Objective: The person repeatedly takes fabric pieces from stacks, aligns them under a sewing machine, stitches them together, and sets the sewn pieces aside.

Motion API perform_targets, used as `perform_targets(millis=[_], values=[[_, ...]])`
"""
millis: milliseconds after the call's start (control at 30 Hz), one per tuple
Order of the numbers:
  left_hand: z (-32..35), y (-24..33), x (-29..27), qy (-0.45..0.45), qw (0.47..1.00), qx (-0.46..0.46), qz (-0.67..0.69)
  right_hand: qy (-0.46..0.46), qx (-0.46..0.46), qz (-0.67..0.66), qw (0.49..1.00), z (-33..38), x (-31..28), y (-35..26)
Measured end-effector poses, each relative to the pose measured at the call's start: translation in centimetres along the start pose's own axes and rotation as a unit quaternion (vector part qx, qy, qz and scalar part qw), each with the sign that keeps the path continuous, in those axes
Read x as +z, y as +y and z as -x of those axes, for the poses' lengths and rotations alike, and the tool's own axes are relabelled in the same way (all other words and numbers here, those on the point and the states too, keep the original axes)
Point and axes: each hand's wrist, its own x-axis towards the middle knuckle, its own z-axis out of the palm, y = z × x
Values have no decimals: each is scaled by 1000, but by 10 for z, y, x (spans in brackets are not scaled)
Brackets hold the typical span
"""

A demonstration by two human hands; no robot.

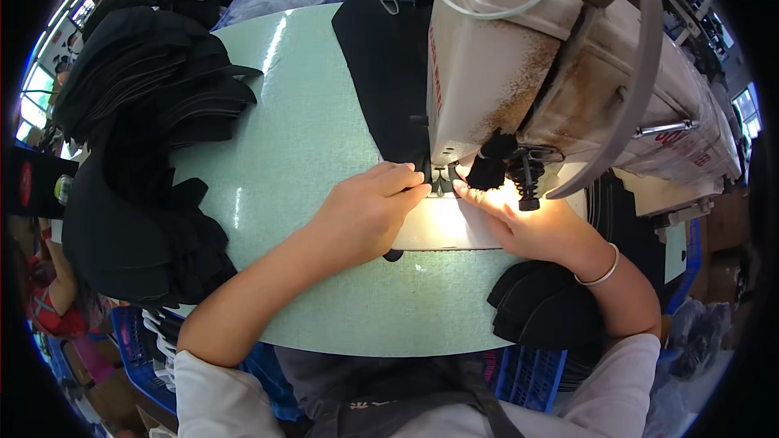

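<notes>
A worn beige sewing machine (519,73) stands on a pale green table (308,146). My left hand (369,211) lies knuckles up just left of the needle area, fingertips pinching a small black fabric piece (423,172) at the presser foot. My right hand (527,223) rests on the lit needle plate (446,223) right of the needle, fingers pressing down near the foot; a bangle is on its wrist. A long black fabric strip (385,73) runs away behind the machine.
A big stack of black cap pieces (146,105) fills the table's left side. More black pieces (544,308) lie at the table's near right edge. Blue crates (519,377) sit below. A white cable (487,8) loops over the machine.
</notes>
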Motion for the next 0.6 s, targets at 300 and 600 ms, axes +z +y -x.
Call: perform_targets(millis=[300, 600], values=[[-5, 11, 3, 16, 999, -10, -38, -8, 8, 2, 1000, -12, -3, -3], [-2, 4, 7, 1, 999, -8, -45, 43, -18, 10, 999, -7, 18, 7]])
